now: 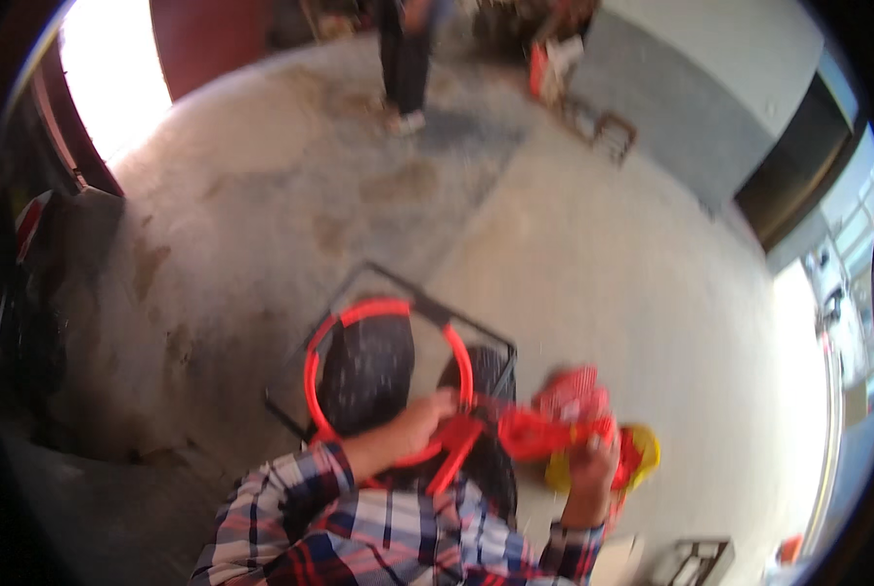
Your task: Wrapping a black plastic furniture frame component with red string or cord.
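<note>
A red ring [312,376], broken by darker gaps, lies across my knees inside a thin black four-sided frame [476,334]. My left hand [419,427] is closed at the ring's right side, where red strips meet it. Off to the right, my right hand [596,461] grips a loose bundle of red strip or netting [532,434]. The bundle stretches toward the left hand; its exact kind is blurred. A flat red strip [456,461] hangs down below the left hand.
Beside my right hand, a yellow round container [644,451] with red material stands on the floor near a red patterned bag [572,389]. A person [405,61] in dark trousers stands ahead. Metal frames [608,135] lie by the far wall; a dark frame [703,563] lies lower right.
</note>
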Action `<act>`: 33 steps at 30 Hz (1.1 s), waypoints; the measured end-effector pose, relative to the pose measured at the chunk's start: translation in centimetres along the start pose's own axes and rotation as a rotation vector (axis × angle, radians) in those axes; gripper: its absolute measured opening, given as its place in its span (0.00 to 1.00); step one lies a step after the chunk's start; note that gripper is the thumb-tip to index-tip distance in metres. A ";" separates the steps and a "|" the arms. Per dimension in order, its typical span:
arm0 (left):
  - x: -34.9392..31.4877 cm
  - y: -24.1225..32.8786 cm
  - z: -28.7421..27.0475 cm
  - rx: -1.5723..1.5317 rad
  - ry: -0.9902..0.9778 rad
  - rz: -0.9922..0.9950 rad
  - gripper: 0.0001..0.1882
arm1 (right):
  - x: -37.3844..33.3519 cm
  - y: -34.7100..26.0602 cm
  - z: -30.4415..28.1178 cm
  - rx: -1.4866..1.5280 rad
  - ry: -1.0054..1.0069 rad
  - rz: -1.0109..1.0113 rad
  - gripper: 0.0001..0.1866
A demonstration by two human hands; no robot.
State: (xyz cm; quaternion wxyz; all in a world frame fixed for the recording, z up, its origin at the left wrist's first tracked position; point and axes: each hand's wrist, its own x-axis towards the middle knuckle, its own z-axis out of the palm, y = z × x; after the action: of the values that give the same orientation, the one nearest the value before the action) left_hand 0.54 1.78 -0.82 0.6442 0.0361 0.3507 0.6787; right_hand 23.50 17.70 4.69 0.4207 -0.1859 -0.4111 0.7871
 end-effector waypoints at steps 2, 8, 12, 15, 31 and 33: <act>-0.4 0.8 0.5 -0.021 0.020 0.033 0.15 | 0.3 -0.1 0.8 0.008 0.102 0.086 0.26; 0.1 3.0 2.8 0.039 0.043 -0.016 0.17 | 1.6 -1.2 4.1 0.143 -0.247 -0.123 0.19; -1.2 2.5 2.6 0.027 0.106 0.027 0.17 | 0.2 -3.9 4.6 0.199 -0.110 -0.281 0.16; -2.0 2.2 2.8 0.051 0.115 0.033 0.15 | 1.2 -8.4 -0.5 0.445 -0.332 -0.257 0.13; -1.5 1.5 0.7 0.283 0.108 0.083 0.06 | 1.7 3.0 4.0 -0.225 0.001 0.335 0.07; -1.3 1.4 0.6 0.285 0.126 0.084 0.07 | 1.0 1.7 4.4 -0.099 0.076 0.315 0.08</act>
State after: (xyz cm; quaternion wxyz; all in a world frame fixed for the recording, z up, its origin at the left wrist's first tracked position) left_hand -0.14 0.94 0.92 0.5805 0.0994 0.4812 0.6493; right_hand 19.26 15.85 5.98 0.2976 -0.2985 -0.3990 0.8143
